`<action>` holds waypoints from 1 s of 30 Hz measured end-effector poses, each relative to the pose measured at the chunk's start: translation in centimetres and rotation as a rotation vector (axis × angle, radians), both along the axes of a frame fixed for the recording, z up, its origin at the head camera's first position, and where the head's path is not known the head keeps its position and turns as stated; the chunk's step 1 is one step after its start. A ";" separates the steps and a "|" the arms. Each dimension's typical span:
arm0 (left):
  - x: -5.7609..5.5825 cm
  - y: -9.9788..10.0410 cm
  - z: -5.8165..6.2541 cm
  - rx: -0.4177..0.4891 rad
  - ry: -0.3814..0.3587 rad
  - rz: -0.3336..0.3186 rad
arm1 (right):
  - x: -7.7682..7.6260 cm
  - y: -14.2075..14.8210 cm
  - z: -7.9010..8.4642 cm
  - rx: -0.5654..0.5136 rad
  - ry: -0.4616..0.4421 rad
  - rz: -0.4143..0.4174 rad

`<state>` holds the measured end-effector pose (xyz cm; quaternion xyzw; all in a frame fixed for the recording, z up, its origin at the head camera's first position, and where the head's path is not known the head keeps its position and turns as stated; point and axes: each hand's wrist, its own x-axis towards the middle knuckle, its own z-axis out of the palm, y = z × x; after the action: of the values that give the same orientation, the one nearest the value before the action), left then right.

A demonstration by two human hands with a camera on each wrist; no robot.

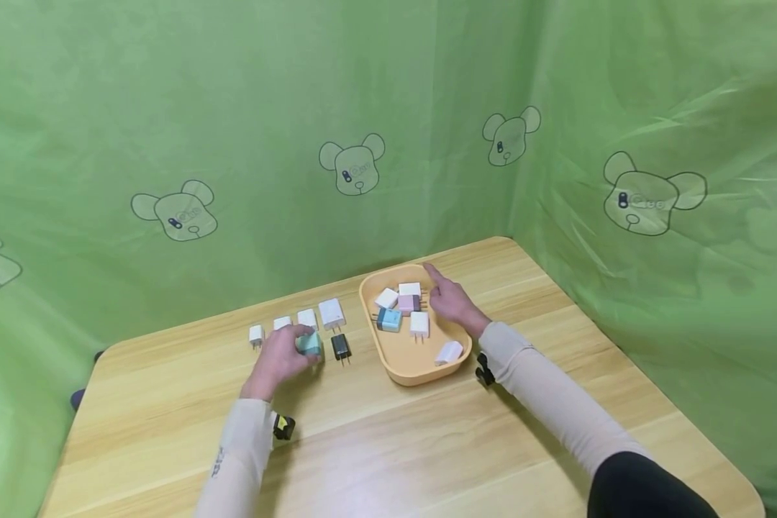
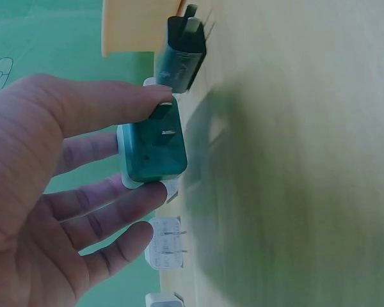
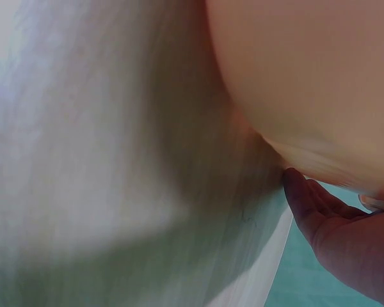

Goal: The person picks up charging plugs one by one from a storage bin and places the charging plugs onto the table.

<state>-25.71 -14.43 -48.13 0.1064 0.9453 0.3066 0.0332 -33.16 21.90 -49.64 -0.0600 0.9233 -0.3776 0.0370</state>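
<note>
My left hand [image 1: 283, 357] pinches a teal plug charger [image 2: 155, 150] between thumb and fingers. The charger is tilted just above the table, its two prongs showing in the left wrist view. A black charger [image 1: 341, 347] lies to its right, prongs towards me. Behind are several white chargers [image 1: 331, 314] in a row. My right hand [image 1: 452, 300] holds the right rim of the orange tray [image 1: 404, 368], fingers along the outside. Inside it lie several white chargers [image 1: 419, 324], a blue-and-grey one [image 1: 389, 319] and a pink-and-grey one [image 1: 409, 303].
The wooden table [image 1: 375, 446] has rounded corners. Green curtains [image 1: 265, 144] with bear-head drawings hang behind it and along its right side. The tray stands right of the charger row, towards the table's back edge.
</note>
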 end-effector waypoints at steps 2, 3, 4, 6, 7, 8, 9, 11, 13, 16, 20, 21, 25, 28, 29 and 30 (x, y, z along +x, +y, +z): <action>0.1 0.1 0.0 -0.001 -0.020 -0.001 | 0.0 0.0 0.0 -0.001 0.001 0.000; 0.2 0.2 0.0 -0.004 -0.030 -0.002 | 0.0 0.0 0.0 0.000 0.004 -0.001; 0.2 0.2 0.0 -0.007 -0.039 -0.002 | -0.1 0.0 0.0 0.004 0.006 0.000; 0.2 0.3 -0.1 -0.013 -0.047 -0.004 | 0.0 0.0 0.1 0.001 0.008 -0.002; 0.2 0.4 -0.2 -0.016 -0.048 -0.003 | 0.0 -0.1 0.1 -0.001 0.008 -0.003; 0.2 0.4 -0.3 -0.019 -0.049 -0.003 | 0.0 -0.1 0.1 -0.002 0.010 -0.004; 0.2 0.4 -0.3 -0.023 -0.047 -0.003 | 0.0 -0.1 0.1 -0.002 0.011 -0.005; 0.1 0.5 -0.5 -0.029 -0.046 -0.002 | 0.0 -0.1 0.1 -0.005 0.009 -0.005; 0.1 0.5 -0.6 -0.040 -0.045 0.004 | 0.1 -0.1 0.1 -0.008 0.007 -0.004; 0.1 0.6 -0.7 -0.053 -0.043 0.009 | 0.1 -0.1 0.0 -0.004 0.007 -0.002; 0.2 0.6 -0.8 -0.056 -0.043 0.017 | 0.0 -0.1 0.0 -0.009 0.009 0.001; 0.2 0.6 -0.8 -0.055 -0.045 0.019 | 0.0 -0.1 0.0 -0.012 0.008 -0.001; 0.3 0.7 -0.8 -0.050 -0.054 0.022 | 0.0 -0.1 0.0 -0.012 0.005 0.000; 0.3 0.7 -0.8 -0.047 -0.056 0.025 | 0.0 -0.2 -0.1 -0.002 0.010 -0.002; 0.3 0.7 -0.8 -0.048 -0.054 0.026 | 0.1 -0.1 -0.1 -0.001 0.010 -0.001; 0.3 0.7 -0.8 -0.048 -0.052 0.028 | 0.1 -0.2 -0.1 0.000 0.011 -0.002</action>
<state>-25.41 -13.71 -48.94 0.0842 0.9526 0.2871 0.0560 -33.10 21.74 -49.71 -0.0610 0.9235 -0.3774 0.0317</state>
